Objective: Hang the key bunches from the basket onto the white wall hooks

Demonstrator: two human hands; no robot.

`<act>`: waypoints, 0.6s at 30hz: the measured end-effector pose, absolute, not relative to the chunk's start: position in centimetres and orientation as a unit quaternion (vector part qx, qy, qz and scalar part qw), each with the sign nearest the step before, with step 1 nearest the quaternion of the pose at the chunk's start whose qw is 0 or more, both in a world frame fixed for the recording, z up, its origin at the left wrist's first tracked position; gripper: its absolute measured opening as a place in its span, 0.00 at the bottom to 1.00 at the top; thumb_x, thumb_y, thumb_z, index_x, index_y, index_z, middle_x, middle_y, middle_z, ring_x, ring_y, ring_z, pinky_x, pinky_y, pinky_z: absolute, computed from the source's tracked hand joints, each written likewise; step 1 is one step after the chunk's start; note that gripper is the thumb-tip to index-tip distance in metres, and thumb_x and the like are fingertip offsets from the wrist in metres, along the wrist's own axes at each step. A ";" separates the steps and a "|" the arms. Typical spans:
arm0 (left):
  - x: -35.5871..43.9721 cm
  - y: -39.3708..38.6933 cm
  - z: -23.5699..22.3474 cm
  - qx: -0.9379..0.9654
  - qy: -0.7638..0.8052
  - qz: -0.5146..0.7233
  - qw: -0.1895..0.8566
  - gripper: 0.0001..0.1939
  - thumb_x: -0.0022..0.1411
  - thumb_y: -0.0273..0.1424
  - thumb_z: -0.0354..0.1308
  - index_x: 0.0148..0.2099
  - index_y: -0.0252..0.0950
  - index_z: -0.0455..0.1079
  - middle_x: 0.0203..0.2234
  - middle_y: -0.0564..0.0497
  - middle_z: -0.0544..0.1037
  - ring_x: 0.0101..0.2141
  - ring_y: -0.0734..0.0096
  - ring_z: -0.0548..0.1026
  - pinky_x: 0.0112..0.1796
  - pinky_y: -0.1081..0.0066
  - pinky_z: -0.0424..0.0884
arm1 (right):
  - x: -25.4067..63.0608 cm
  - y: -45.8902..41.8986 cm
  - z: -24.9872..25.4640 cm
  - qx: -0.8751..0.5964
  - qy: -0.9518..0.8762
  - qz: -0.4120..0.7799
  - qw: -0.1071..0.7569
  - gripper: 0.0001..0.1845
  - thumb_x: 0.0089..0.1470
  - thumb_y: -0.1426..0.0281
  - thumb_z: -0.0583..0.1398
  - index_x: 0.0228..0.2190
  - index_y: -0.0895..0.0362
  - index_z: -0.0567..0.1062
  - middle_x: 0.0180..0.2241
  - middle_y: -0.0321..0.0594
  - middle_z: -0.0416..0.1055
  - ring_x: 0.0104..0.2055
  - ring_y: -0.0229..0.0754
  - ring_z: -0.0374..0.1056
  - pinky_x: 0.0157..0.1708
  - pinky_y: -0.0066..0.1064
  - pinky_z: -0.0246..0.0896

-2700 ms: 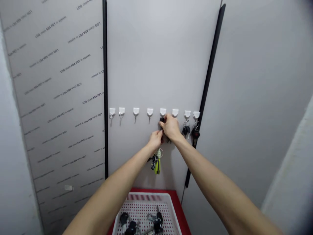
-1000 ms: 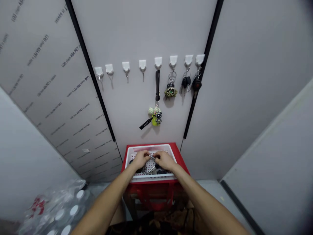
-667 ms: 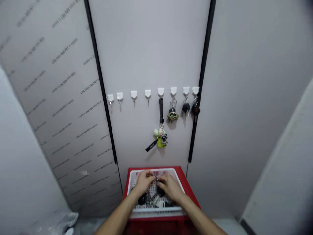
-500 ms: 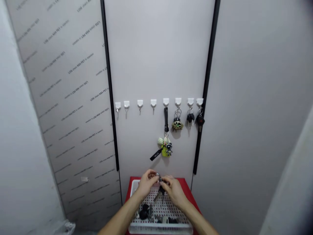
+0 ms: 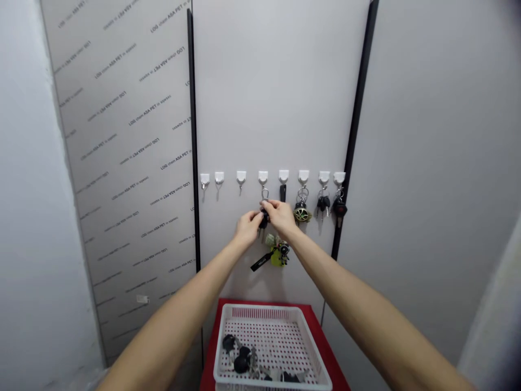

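A bunch of keys (image 5: 264, 220) with black heads and a metal ring is raised to the wall, right below a white hook (image 5: 263, 176). Its ring is at the hook's tip; whether it is looped over the hook I cannot tell. My right hand (image 5: 281, 218) pinches the bunch just under the ring. From the left, my left hand (image 5: 247, 228) has its fingers closed on the black key heads. Close by on the right hangs a black strap (image 5: 283, 192), partly covered by my right hand, with a yellow-green charm (image 5: 277, 256) and a black tag below.
Several white hooks run in a row; a round brass-coloured charm (image 5: 302, 213), dark keys (image 5: 323, 203) and a black car key (image 5: 339, 208) hang at the right. Below, a white perforated basket (image 5: 317, 347) with more keys (image 5: 242, 360) stands on a red surface (image 5: 337, 374).
Both hands have risen from over the basket to the hook row, carrying the bunch of keys up with them. The view has shifted slightly.
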State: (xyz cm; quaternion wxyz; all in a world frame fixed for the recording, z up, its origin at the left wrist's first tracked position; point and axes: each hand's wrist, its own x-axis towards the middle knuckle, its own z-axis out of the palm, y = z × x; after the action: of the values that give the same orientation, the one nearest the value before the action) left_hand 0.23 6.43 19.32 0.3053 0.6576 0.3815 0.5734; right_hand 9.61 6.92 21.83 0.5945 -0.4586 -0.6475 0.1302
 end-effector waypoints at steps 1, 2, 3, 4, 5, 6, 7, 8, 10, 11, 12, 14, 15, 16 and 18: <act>0.2 6.7 19.9 0.659 0.385 0.573 0.299 0.12 0.48 0.33 0.46 0.31 0.31 0.66 0.25 0.51 0.70 0.25 0.77 0.66 0.26 0.78 0.61 | 9.5 7.3 22.5 -0.473 -0.643 0.120 0.590 0.17 0.39 0.62 0.49 0.21 0.62 0.70 0.17 0.35 0.65 0.18 0.31 0.57 0.18 0.22 0.51; 0.1 7.0 20.2 0.660 0.389 0.572 0.292 0.12 0.48 0.33 0.46 0.32 0.32 0.66 0.25 0.51 0.71 0.25 0.77 0.66 0.26 0.78 0.61 | 9.3 7.7 23.0 -0.487 -0.640 0.110 0.584 0.17 0.39 0.62 0.49 0.21 0.62 0.70 0.17 0.35 0.65 0.18 0.31 0.57 0.18 0.22 0.51; 0.1 7.2 20.4 0.663 0.394 0.569 0.285 0.12 0.48 0.33 0.47 0.32 0.31 0.66 0.25 0.50 0.71 0.25 0.77 0.66 0.26 0.77 0.61 | 9.3 8.1 23.3 -0.500 -0.636 0.102 0.580 0.17 0.39 0.62 0.50 0.20 0.62 0.70 0.16 0.36 0.65 0.18 0.31 0.57 0.18 0.22 0.51; 0.1 7.4 20.5 0.665 0.402 0.566 0.275 0.13 0.47 0.33 0.47 0.33 0.31 0.66 0.25 0.50 0.71 0.24 0.77 0.66 0.26 0.77 0.61 | 9.2 8.4 23.5 -0.510 -0.632 0.097 0.576 0.16 0.39 0.63 0.50 0.20 0.62 0.70 0.16 0.36 0.65 0.18 0.32 0.57 0.18 0.22 0.51; 0.1 7.6 20.5 0.667 0.412 0.561 0.265 0.13 0.47 0.33 0.47 0.33 0.31 0.66 0.24 0.50 0.71 0.24 0.77 0.66 0.26 0.77 0.61 | 9.1 8.6 23.5 -0.516 -0.629 0.095 0.573 0.16 0.39 0.63 0.50 0.19 0.63 0.70 0.15 0.37 0.65 0.17 0.32 0.58 0.18 0.22 0.51; 0.1 7.7 20.4 0.670 0.423 0.554 0.255 0.13 0.47 0.32 0.47 0.33 0.31 0.67 0.24 0.49 0.71 0.24 0.76 0.66 0.26 0.77 0.61 | 9.1 8.8 23.5 -0.521 -0.627 0.094 0.571 0.16 0.39 0.64 0.50 0.19 0.63 0.70 0.15 0.37 0.65 0.17 0.32 0.58 0.17 0.22 0.52; 0.1 7.8 20.3 0.674 0.432 0.547 0.246 0.13 0.47 0.32 0.48 0.33 0.31 0.67 0.24 0.49 0.71 0.24 0.76 0.66 0.26 0.76 0.61 | 9.1 8.9 23.4 -0.526 -0.626 0.093 0.567 0.16 0.39 0.64 0.50 0.18 0.63 0.71 0.15 0.38 0.66 0.16 0.32 0.58 0.17 0.23 0.52; 0.1 7.9 20.2 0.677 0.438 0.541 0.239 0.12 0.47 0.32 0.48 0.33 0.31 0.67 0.24 0.49 0.72 0.25 0.75 0.67 0.26 0.76 0.61 | 9.1 8.9 23.3 -0.531 -0.625 0.091 0.564 0.16 0.39 0.65 0.50 0.18 0.63 0.71 0.14 0.38 0.66 0.16 0.33 0.58 0.17 0.23 0.52; 0.1 7.8 19.9 0.680 0.445 0.534 0.233 0.13 0.47 0.31 0.48 0.34 0.31 0.67 0.25 0.48 0.72 0.26 0.75 0.67 0.27 0.75 0.62 | 9.3 8.6 23.1 -0.541 -0.623 0.088 0.559 0.16 0.39 0.65 0.50 0.18 0.63 0.71 0.15 0.39 0.66 0.17 0.33 0.59 0.18 0.24 0.53; 0.0 7.8 19.7 0.678 0.447 0.534 0.234 0.13 0.47 0.31 0.48 0.36 0.30 0.66 0.26 0.47 0.72 0.26 0.74 0.67 0.28 0.75 0.62 | 9.4 8.3 23.0 -0.544 -0.624 0.084 0.555 0.16 0.40 0.65 0.50 0.18 0.63 0.71 0.16 0.40 0.67 0.18 0.34 0.60 0.19 0.24 0.54; 0.0 7.7 19.5 0.673 0.450 0.538 0.237 0.14 0.47 0.30 0.49 0.37 0.30 0.65 0.27 0.47 0.72 0.27 0.74 0.68 0.29 0.75 0.62 | 9.5 7.8 23.0 -0.545 -0.627 0.073 0.552 0.16 0.40 0.65 0.50 0.19 0.63 0.71 0.16 0.40 0.67 0.19 0.35 0.60 0.21 0.25 0.54; -0.3 7.5 18.8 0.657 0.455 0.548 0.248 0.17 0.46 0.30 0.50 0.41 0.29 0.62 0.29 0.45 0.71 0.28 0.74 0.68 0.30 0.74 0.62 | 9.9 6.7 22.7 -0.536 -0.636 0.026 0.555 0.15 0.40 0.65 0.51 0.22 0.63 0.72 0.20 0.41 0.69 0.23 0.36 0.62 0.25 0.26 0.55; -0.4 7.3 18.2 0.648 0.457 0.553 0.256 0.19 0.46 0.30 0.50 0.42 0.28 0.61 0.31 0.45 0.71 0.29 0.74 0.68 0.31 0.74 0.62 | 10.1 6.2 22.3 -0.526 -0.640 -0.003 0.560 0.15 0.40 0.66 0.51 0.24 0.63 0.72 0.23 0.41 0.69 0.25 0.36 0.63 0.28 0.26 0.56; -0.6 7.2 17.5 0.639 0.457 0.558 0.266 0.19 0.46 0.30 0.50 0.43 0.28 0.60 0.32 0.44 0.70 0.29 0.74 0.68 0.31 0.73 0.62 | 10.4 5.6 21.8 -0.515 -0.643 -0.028 0.566 0.14 0.39 0.67 0.51 0.27 0.63 0.71 0.25 0.42 0.69 0.27 0.36 0.63 0.30 0.27 0.55; -0.9 6.8 15.3 0.627 0.455 0.562 0.289 0.19 0.46 0.29 0.50 0.43 0.29 0.60 0.33 0.45 0.70 0.30 0.74 0.68 0.32 0.73 0.63 | 10.9 4.4 20.0 -0.498 -0.651 -0.046 0.571 0.15 0.39 0.69 0.51 0.30 0.63 0.70 0.29 0.42 0.69 0.28 0.36 0.63 0.32 0.28 0.55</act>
State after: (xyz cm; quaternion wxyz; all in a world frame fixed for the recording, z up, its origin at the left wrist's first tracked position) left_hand -0.93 6.78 15.33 0.2894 0.6269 0.4552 0.5621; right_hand 10.89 4.44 20.00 0.5708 -0.4984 -0.6509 -0.0458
